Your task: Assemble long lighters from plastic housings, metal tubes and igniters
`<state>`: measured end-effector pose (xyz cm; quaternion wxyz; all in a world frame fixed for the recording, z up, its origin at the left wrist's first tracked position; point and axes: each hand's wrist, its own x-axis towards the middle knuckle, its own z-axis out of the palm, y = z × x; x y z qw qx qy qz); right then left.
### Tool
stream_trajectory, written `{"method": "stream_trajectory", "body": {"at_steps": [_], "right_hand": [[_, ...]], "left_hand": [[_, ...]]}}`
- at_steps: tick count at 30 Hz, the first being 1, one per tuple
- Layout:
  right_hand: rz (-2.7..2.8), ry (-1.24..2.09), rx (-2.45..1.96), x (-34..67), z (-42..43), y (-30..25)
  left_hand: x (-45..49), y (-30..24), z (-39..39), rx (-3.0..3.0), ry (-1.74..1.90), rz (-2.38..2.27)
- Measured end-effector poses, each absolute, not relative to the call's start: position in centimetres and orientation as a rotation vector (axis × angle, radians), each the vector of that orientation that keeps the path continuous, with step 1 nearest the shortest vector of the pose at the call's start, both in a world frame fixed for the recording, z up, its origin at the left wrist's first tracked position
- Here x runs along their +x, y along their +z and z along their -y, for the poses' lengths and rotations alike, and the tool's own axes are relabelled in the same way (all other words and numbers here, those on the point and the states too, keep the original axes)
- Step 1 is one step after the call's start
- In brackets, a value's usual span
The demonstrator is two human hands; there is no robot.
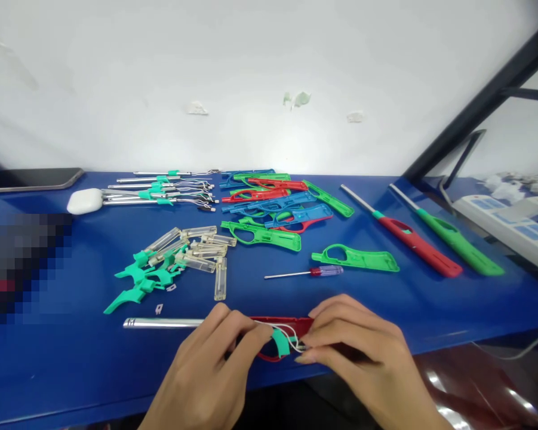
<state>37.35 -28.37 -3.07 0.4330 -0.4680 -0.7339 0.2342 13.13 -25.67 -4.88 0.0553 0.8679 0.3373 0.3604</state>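
Both my hands work on a half-built red lighter at the near edge of the blue table. My left hand is closed on its front part, where the metal tube sticks out to the left. My right hand pinches the rear of the red shell, close to a teal trigger and thin white wires. A red-handled screwdriver lies just beyond my hands.
Teal triggers and clear fuel tanks lie left of centre. Red, blue and green shells are piled behind, metal tubes with wires at far left. Two finished lighters, red and green, lie right. A power strip is far right.
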Motion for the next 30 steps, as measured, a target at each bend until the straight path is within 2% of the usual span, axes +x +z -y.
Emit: {"method": "stream_trajectory", "body": {"at_steps": [9, 30], "right_hand": [[1.916, 0.410, -1.216, 37.4, 27.7, -2.3], [1.984, 0.176, -1.157, 38.0, 27.5, -3.1]], "left_hand": [[13.5, -2.9, 25.2, 2.597, 1.067, -1.009], [13.3, -3.7, 25.8, 2.463, 0.976, -1.176]]}}
